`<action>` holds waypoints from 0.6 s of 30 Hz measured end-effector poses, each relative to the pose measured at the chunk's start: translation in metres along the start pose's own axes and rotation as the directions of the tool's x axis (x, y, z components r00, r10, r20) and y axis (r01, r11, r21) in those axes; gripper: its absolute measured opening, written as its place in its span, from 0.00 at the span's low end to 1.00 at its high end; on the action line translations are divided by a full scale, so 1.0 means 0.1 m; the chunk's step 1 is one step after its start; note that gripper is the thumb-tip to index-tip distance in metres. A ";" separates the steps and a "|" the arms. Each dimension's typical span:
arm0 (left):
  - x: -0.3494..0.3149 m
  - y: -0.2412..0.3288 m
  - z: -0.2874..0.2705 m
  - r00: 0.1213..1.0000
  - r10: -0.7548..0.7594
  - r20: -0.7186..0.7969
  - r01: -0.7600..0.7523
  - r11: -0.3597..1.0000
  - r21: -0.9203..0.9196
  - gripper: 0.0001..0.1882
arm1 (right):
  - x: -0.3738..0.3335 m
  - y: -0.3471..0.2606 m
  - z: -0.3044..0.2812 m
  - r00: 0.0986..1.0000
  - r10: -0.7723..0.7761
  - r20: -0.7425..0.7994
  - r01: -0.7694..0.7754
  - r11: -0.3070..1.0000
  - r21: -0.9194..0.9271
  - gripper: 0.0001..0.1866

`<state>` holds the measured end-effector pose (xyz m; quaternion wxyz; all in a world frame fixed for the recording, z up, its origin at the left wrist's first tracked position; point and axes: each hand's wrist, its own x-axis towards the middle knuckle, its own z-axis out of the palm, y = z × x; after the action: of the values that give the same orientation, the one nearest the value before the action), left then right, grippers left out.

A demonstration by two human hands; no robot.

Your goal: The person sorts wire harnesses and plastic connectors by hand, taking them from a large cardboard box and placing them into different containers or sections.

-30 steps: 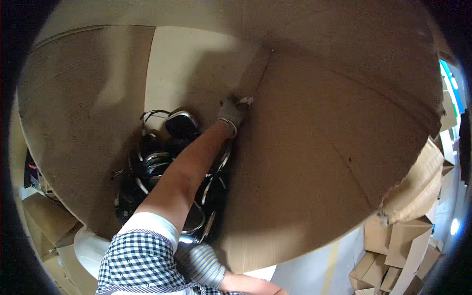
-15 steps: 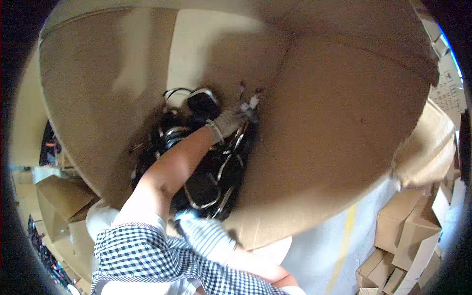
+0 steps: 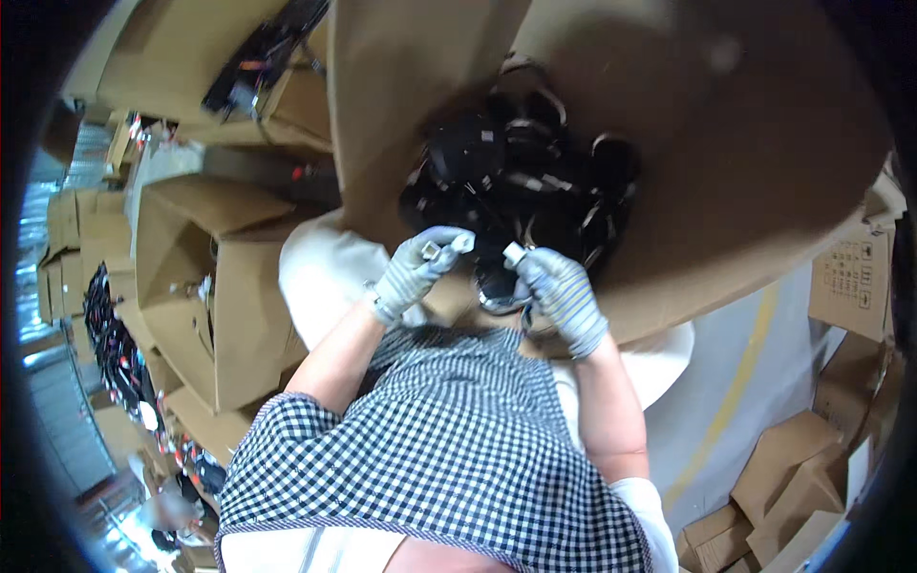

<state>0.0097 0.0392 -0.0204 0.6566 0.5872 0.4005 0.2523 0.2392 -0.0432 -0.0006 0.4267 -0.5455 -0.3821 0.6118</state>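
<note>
The left hand [image 3: 413,272] pinches a small white piece [image 3: 463,243] at its fingertips, on the side facing the right hand [image 3: 562,294]. The right hand, its fingers closed, grips another white piece [image 3: 514,253], pointing toward the first. The two pieces are near each other but apart. Beyond both hands, black parts [image 3: 540,177] lie heaped inside a large cardboard box [image 3: 764,181].

"Where is the left forearm [image 3: 342,361] pointing?"

"It is angling toward one o'clock, and the gloved left hand [image 3: 413,272] is curling into a close pinch."

"And the right forearm [image 3: 611,409]?"

"That is running between eleven and twelve o'clock; the gloved right hand [image 3: 565,296] is facing the left one, apart from it, seemingly pinching too, though blur is hiding detail."
</note>
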 end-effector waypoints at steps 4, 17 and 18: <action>-0.31 -0.13 -0.02 0.998 -0.038 0.043 0.043 0.994 -0.101 0.15 | -0.15 0.14 0.32 0.983 0.184 -0.010 -0.175 0.950 0.259 0.14; -0.54 -0.25 0.09 0.997 -0.033 0.067 0.007 0.934 0.357 0.15 | -0.26 0.26 0.44 0.982 0.186 0.029 -0.186 0.982 0.002 0.18; -0.54 -0.22 0.09 0.995 -0.005 0.096 -0.037 0.904 0.425 0.14 | -0.28 0.27 0.37 0.955 0.259 0.147 -0.272 0.960 0.074 0.18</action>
<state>-0.0156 -0.0130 -0.0299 0.5285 0.7310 0.4097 0.1359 0.2005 -0.0785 -0.0125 0.3385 -0.5286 -0.3046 0.7164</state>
